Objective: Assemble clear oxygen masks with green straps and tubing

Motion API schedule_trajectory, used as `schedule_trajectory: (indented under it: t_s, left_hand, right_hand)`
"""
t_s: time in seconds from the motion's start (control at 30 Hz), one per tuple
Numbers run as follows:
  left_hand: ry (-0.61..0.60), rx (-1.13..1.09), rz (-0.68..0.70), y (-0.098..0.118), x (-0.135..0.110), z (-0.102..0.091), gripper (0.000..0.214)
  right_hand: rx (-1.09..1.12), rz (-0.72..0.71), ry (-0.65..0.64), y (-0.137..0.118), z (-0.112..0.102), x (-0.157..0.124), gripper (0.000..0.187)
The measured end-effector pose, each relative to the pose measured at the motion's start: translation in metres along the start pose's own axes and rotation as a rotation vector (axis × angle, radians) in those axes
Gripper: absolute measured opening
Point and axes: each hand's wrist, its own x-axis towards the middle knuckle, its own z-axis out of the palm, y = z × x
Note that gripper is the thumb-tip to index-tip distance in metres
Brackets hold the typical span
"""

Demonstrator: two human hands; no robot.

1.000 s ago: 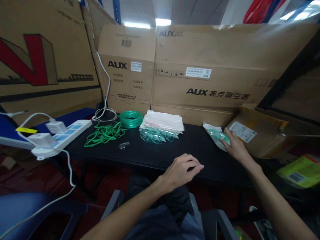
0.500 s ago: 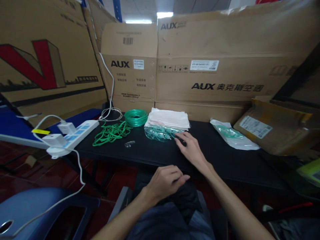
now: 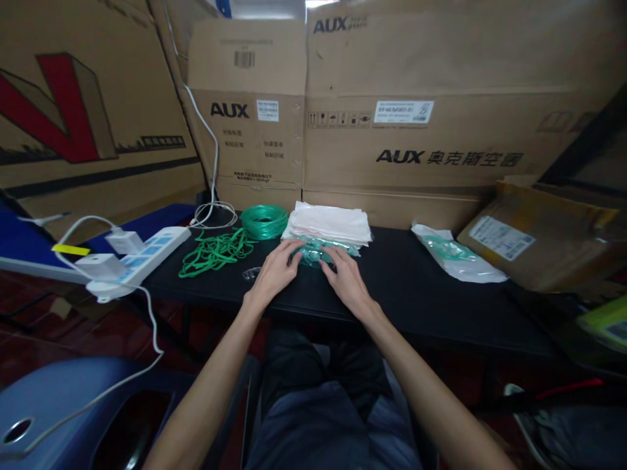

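Observation:
A row of clear green plastic masks [image 3: 312, 252] lies on the black table, in front of a stack of white sheets or bags [image 3: 330, 222]. My left hand [image 3: 277, 269] closes on the masks' left side, fingers curved over them. On the right side, my right hand [image 3: 344, 274] grips them with thumb and bent fingers. Both hands partly cover the masks. Beside my left hand lie small clear pieces [image 3: 251, 273]. Further left is a tangle of green elastic straps [image 3: 215, 253], with a coil of green tubing [image 3: 264, 222] behind it.
On the right lie a white packet with green contents [image 3: 443, 249] and a taped brown box [image 3: 533, 238]. At left, a white power strip [image 3: 147, 258] trails a cable past a blue stool [image 3: 63, 405]. Tall cardboard panels [image 3: 416, 143] stand behind the table.
My left hand has risen from near my lap to the left side of the masks. My right hand has shifted slightly left onto them. The view has tilted down.

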Motion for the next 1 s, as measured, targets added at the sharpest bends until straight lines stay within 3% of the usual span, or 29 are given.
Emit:
schedule_trajectory:
  t_s: [0.43,0.6,0.77,0.87,1.0]
  left_hand:
    - [-0.024,-0.023,-0.056,-0.007,-0.006,0.002,0.036]
    - [-0.022,-0.027,-0.033,-0.011,-0.006,0.003,0.034]
    - [-0.025,-0.025,-0.019,-0.002,-0.003,0.004,0.036]
    - [0.058,-0.034,-0.040,0.005,-0.003,-0.010,0.033]
    - [0.095,0.052,-0.120,0.004,-0.021,-0.049,0.031]
  right_hand:
    - [0.069,0.005,-0.046,0.000,-0.001,0.001,0.039]
    - [0.086,0.063,0.021,-0.005,-0.005,0.002,0.033]
    - [0.123,0.082,0.113,-0.017,-0.013,0.001,0.031]
    - [0.249,0.157,0.164,-0.020,-0.022,-0.007,0.034]
    - [0.541,0.389,0.114,-0.014,-0.042,-0.032,0.043]
